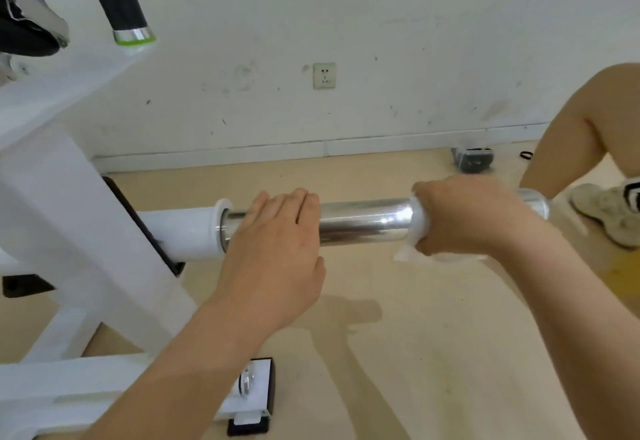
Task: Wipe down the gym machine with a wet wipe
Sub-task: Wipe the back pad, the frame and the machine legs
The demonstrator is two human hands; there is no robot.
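The chrome bar (363, 219), projecting sideways from the white gym machine (52, 197), is gripped near its free end by the right hand (471, 214), closed around a wet wipe (417, 231) wrapped on it, while the left hand (277, 245) is laid open, fingers together, over the bar's machine end.
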